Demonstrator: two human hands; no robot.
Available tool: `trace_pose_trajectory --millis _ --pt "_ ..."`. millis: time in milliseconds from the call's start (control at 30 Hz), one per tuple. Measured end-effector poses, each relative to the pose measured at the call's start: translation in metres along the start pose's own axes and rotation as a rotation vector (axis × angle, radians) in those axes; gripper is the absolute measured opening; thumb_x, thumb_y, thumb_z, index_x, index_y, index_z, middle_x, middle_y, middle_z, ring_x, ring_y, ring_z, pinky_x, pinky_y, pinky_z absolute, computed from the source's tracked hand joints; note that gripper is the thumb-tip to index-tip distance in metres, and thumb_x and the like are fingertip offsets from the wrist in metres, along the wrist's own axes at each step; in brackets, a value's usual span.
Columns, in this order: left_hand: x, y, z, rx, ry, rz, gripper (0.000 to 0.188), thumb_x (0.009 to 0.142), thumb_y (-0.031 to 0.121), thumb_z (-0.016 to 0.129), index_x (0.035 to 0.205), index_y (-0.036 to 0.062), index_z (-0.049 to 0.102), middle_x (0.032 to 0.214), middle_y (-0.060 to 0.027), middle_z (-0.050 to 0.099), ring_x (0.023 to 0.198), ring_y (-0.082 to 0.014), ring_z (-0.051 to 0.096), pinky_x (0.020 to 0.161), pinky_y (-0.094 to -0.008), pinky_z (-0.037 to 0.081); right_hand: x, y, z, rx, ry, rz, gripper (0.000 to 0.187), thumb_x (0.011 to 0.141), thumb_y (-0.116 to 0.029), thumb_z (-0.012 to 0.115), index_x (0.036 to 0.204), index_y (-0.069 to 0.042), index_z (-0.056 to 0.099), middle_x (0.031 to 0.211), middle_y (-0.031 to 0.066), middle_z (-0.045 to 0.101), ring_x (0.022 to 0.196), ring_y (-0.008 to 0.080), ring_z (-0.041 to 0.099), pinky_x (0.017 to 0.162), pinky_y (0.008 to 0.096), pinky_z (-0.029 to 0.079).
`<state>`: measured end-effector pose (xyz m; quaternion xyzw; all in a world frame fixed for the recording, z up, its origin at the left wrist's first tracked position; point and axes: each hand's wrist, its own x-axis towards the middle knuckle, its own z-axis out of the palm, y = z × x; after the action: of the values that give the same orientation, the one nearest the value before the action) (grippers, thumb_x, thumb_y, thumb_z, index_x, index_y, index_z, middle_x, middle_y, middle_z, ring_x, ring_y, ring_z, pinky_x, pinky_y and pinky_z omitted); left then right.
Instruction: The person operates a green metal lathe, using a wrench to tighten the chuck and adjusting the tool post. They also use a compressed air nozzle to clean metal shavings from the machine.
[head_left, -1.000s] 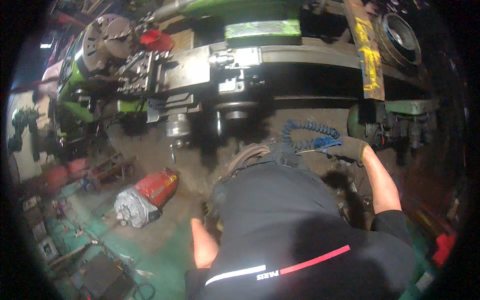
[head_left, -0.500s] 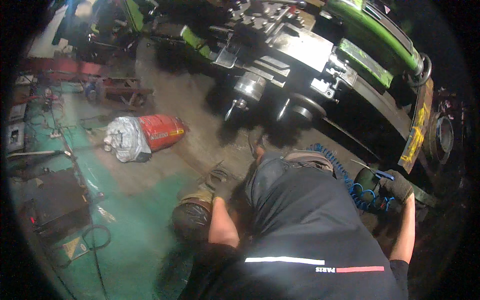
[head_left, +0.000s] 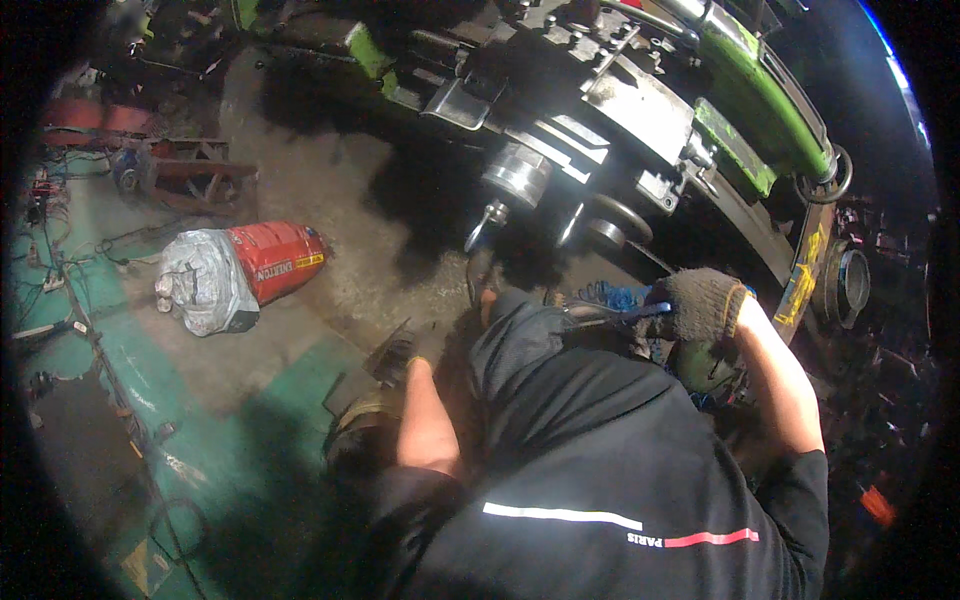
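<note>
My right hand (head_left: 698, 302), in a dark knit glove, is closed around a blue air blow gun (head_left: 652, 311) in front of my right thigh. Its thin nozzle points left across my lap. A blue coiled hose (head_left: 603, 292) shows just behind it. My left hand (head_left: 393, 358), also gloved, is low on my left side, above a round tan-rimmed thing (head_left: 370, 408) that is partly hidden by my forearm. Its fingers are dark and blurred, so their grip is unclear.
Ahead stands a green and grey lathe-like machine (head_left: 640, 105) with a metal cylinder (head_left: 517, 174) and a handwheel (head_left: 615, 220). A red and silver sack (head_left: 275, 262) lies on the floor to the left. Cables (head_left: 110, 385) run along the far left.
My right hand has swung inward to the left and up, bringing the blow gun across my lap. My left hand has shifted slightly left. The whole view has turned a little.
</note>
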<state>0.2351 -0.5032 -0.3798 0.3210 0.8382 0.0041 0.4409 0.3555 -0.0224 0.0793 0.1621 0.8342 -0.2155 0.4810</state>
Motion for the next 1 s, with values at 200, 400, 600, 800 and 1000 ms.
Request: trace_pose_trajectory --millis 200,400,600,800,1000 --pt "0.011 -0.083 0.017 -0.302 0.166 -0.148 0.043 0.103 0.032 0.059 0.136 0.0095 0.074 0.149 -0.0202 0.068 0.136 -0.0406 0.065 0.113 -0.0528 0.051 0.047 -0.006 -0.011 -0.178 -0.122 -0.051 0.052 0.088 -0.055 0.082 0.125 -0.018 0.083 0.108 0.0190 0.083 0.101 0.0404 0.080 0.089 0.0499 0.064" --pt "-0.012 -0.071 -0.093 -0.424 0.119 -0.045 0.040 0.102 0.037 0.065 0.127 0.0084 0.076 0.133 -0.0179 0.074 0.125 -0.0383 0.070 0.105 -0.0499 0.054 0.034 -0.015 -0.005 -0.057 -0.171 0.127 0.047 0.092 -0.049 0.081 0.125 -0.017 0.084 0.114 0.0175 0.084 0.106 0.0374 0.080 0.092 0.0489 0.063" --pt "-0.041 0.000 -0.233 -0.506 0.045 0.177 0.040 0.100 0.042 0.070 0.117 0.0073 0.079 0.116 -0.0156 0.079 0.115 -0.0359 0.074 0.097 -0.0470 0.057 0.009 -0.021 0.006 0.127 -0.034 0.188 0.047 0.091 -0.047 0.083 0.127 -0.017 0.084 0.113 0.0187 0.083 0.110 0.0395 0.079 0.096 0.0500 0.061" --pt "-0.058 0.107 -0.341 -0.244 -0.375 0.285 0.043 0.092 0.046 0.076 0.114 0.0099 0.084 0.110 -0.0131 0.082 0.100 -0.0272 0.076 0.090 -0.0433 0.058 -0.003 -0.016 0.019 0.190 0.008 0.156 0.054 0.094 -0.063 0.076 0.118 -0.015 0.084 0.109 0.0200 0.082 0.105 0.0411 0.079 0.093 0.0517 0.061" --pt "-0.074 0.171 -0.342 0.120 -0.382 0.369 0.048 0.091 0.049 0.071 0.113 0.0085 0.084 0.116 -0.0209 0.081 0.111 -0.0406 0.077 0.094 -0.0520 0.059 -0.005 -0.002 0.021 0.199 -0.074 0.186 0.058 0.096 -0.067 0.073 0.117 -0.014 0.084 0.111 0.0208 0.082 0.106 0.0421 0.078 0.093 0.0524 0.060"
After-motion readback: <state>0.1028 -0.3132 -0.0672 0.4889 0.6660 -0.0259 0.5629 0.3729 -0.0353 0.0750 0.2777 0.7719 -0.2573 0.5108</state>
